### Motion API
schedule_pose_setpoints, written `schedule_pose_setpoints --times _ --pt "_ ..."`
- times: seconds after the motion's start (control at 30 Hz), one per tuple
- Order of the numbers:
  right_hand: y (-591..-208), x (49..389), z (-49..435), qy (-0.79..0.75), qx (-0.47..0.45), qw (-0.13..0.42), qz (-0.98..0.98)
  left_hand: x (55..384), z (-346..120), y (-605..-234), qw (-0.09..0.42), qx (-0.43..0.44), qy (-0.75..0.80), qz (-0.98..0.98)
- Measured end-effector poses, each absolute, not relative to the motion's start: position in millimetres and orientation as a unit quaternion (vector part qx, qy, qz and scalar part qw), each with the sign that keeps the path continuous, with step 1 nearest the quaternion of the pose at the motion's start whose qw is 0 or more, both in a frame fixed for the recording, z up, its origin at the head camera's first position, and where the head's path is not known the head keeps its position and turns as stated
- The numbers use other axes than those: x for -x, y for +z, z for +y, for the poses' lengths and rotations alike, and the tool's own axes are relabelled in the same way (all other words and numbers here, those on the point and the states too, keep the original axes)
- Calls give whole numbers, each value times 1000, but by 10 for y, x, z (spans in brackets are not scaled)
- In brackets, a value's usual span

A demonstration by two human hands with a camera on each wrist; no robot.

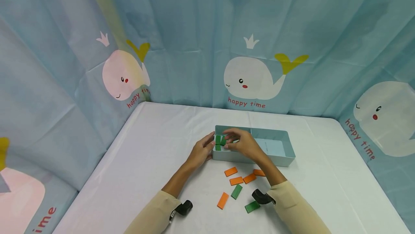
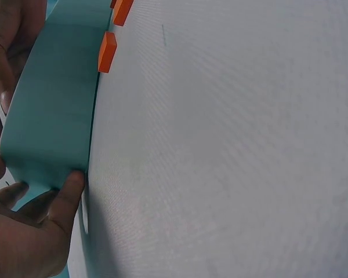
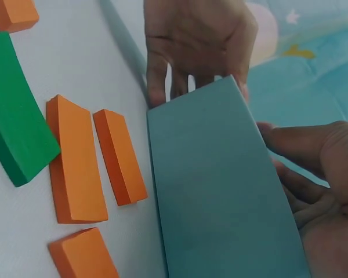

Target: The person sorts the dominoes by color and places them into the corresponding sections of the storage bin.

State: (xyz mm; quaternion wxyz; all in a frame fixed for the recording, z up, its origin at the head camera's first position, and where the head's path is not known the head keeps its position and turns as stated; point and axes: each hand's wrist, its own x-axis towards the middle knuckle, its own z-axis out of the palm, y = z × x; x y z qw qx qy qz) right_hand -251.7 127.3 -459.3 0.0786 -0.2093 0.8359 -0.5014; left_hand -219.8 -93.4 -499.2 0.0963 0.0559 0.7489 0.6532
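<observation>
A blue-green two-compartment box (image 1: 279, 160) stands on the white table. My left hand (image 1: 200, 151) touches its left end, fingers extended along the outer wall. In the left wrist view, the fingertips of this left hand (image 2: 37, 231) lie against that end wall. Over the left compartment is my right hand (image 1: 243, 143), thumb and fingers bent down inside. Several green blocks (image 1: 218, 140) lie in that compartment, one of them tilted close to the right fingertips. The box wall hides these fingertips in the right wrist view, so whether they pinch a block cannot be told.
Several orange blocks (image 1: 231, 171) lie on the table in front of the box. Two green blocks (image 1: 236, 191) lie among and beside them, one near the right sleeve. A blue curtain (image 1: 194, 46) printed with whales hangs behind the table (image 1: 155, 136).
</observation>
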Motion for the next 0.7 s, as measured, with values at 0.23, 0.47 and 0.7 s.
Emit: schedule_pose_setpoints --times 0.23,0.47,0.7 --pt "-4587 2454 1334 -518 239 60 819 2213 -929 -5006 94 -49 653 750" --pt "-4592 2359 1412 -528 257 46 808 2206 -937 -5008 91 -49 646 756" --pt "-4597 2269 1478 -545 262 43 795 2197 -932 -5002 88 -48 642 760"
